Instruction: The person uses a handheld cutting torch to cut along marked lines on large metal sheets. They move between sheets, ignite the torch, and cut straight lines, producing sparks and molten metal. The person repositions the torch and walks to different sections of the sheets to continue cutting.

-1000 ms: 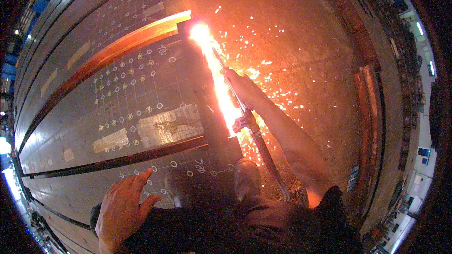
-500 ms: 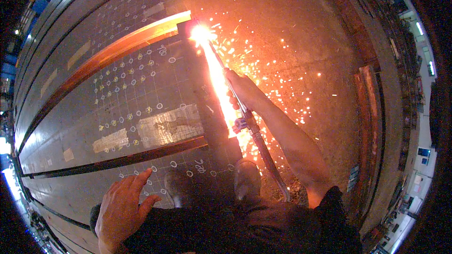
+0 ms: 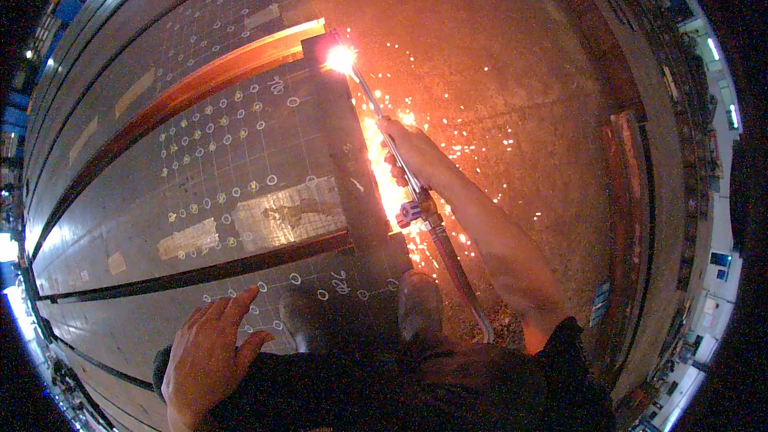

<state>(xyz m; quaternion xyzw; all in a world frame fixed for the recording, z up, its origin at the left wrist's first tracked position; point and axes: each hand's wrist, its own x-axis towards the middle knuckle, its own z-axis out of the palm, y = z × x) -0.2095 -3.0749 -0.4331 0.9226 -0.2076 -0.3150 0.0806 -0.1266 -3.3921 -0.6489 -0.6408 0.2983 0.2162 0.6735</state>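
Head view: at frame centre the right hand (image 3: 408,152) is closed around a long cutting torch (image 3: 400,164), whose tip burns as a bright flame (image 3: 341,58) in the upper middle, at the edge of a grey steel plate (image 3: 240,184) marked with chalk circles. Sparks (image 3: 416,216) and a glowing cut line (image 3: 384,184) run along the plate's right edge, beside the rough floor (image 3: 512,72), and a hose (image 3: 456,272) trails down from the torch. At lower left the left hand (image 3: 204,360) lies open, fingers spread, on the dark-clothed knee, holding nothing.
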